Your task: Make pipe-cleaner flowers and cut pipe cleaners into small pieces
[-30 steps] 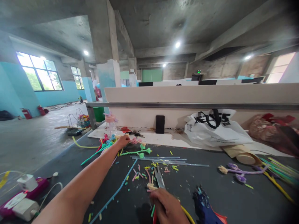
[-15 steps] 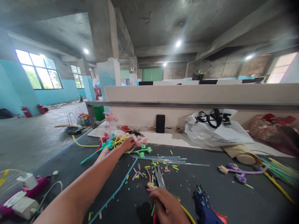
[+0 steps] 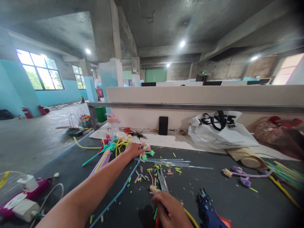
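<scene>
Right hand: resting at the near edge of view; grip wrapping the handles of the scissors, blades pointing away, tips standing slightly apart. Scissors probably stiff, the weightiest item in hand; best taken by the handles.

Blue tool: lying right of the right hand, apart from it; kind not clear.

Offcuts: scattering over the dark tabletop, thickest about the blades.

Blue stem: slanting across the tabletop beneath the left forearm's right side, clear of the scissors.

Purple sprig: lying alone toward the right.

Clear sticks: lying crosswise beyond the blades.

Left hand: stretching out palm down, fingers bending beside the pink flower; whether the grip is pinching it cannot be told. Flower showing just past the fingertips, the green flowers sitting just nearer. All looking fuzzy, likely light, soft and bendable, the heads easily squashed; stems offering the better hold.

Bundle: mixed colours, fanning left of the left hand.

Cup, phone, white bag: standing along the back panel.
</scene>
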A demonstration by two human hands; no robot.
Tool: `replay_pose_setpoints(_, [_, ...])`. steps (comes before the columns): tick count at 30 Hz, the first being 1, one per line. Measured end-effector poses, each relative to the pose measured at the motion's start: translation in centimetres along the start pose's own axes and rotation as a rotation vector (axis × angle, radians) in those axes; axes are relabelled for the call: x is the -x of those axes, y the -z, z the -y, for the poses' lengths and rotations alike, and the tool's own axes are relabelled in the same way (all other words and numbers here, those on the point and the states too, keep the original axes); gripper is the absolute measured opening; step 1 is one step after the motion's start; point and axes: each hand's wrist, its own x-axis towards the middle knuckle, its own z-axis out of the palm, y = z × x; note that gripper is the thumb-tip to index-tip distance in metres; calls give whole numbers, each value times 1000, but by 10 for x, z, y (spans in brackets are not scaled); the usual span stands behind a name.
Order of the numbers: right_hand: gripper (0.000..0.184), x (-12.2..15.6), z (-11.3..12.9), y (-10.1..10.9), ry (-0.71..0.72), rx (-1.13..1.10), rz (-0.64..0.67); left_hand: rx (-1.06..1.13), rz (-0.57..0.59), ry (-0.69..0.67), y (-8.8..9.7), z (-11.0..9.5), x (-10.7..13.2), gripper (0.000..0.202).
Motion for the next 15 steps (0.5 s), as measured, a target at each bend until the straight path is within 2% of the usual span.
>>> replay_pose_setpoints(4, [16,0,2,2,-13,22,-6,120,22,47,-2,-6,-3,31])
replay_pose_setpoints(8, [16,2,-1,0,-1,23,-7,295,-1,73,5,-5,-5,32])
replay_pose_setpoints(15, [17,3,-1,-3,-6,-11,2,607,50,-10,22,2,13,29])
